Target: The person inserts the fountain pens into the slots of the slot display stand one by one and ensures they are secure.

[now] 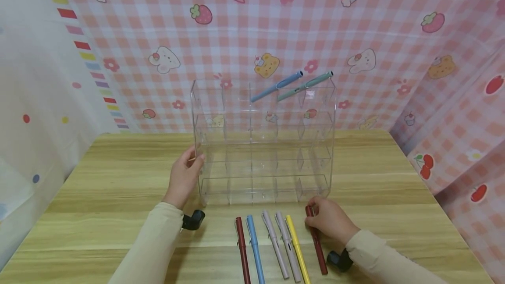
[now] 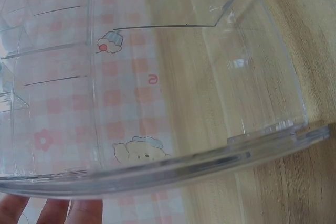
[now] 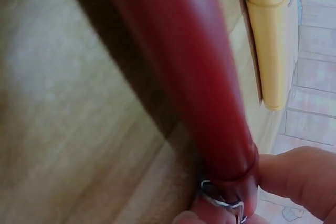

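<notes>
A clear acrylic display rack [image 1: 263, 195] with tiered compartments stands upright on the table. My left hand [image 1: 183, 175] grips its left side edge, thumb in front; in the left wrist view the fingers [image 2: 84, 211] show beyond the rack's thick side edge [image 2: 157, 176]. Between thumb and fingers, my right hand [image 1: 332, 220] pinches a dark red pen [image 1: 318, 251] at its clip end, near the rack's lower right corner. The right wrist view shows this red pen [image 3: 194, 77] close up, slanting over the wood. A blue pen [image 1: 276, 88] and a green pen [image 1: 305, 86] lean in the top tier.
Before the rack lie another dark red pen [image 1: 242, 251], a light blue pen [image 1: 255, 251], two pale lilac pens [image 1: 276, 246] and a yellow pen [image 1: 297, 249], side by side. Behind the wooden table [image 1: 130, 179] hangs a pink checked cloth [image 1: 130, 25].
</notes>
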